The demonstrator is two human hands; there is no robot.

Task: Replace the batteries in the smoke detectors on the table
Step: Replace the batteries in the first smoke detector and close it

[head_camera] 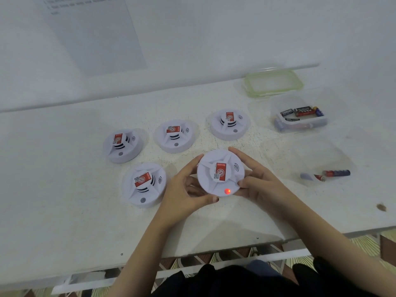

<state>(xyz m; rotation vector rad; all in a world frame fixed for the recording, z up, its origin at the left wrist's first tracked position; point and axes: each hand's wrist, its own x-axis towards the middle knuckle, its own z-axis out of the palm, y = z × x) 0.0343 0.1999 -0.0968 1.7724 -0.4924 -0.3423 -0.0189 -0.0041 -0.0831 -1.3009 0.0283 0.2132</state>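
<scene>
Smoke detector, round and white with a red label on its raised middle, is nearest the person, over the front part of the white desk and held between both hands. The left hand curls round its left rim, thumb along the near edge and fingers up the far side. The right hand grips the right rim, forefinger stretched along the far edge. A red light glows on its near face. Whether it touches the desk cannot be told.

Just to its left a second detector lies face up. Well to the right, two loose batteries lie close together on the desk.

Further back, three more stand in a rising row: the left detector, the middle detector and the right detector. Beyond these, to the right, a clear tub holds several batteries. Just behind the tub is a green-rimmed lid. A paper sheet hangs on the wall.
</scene>
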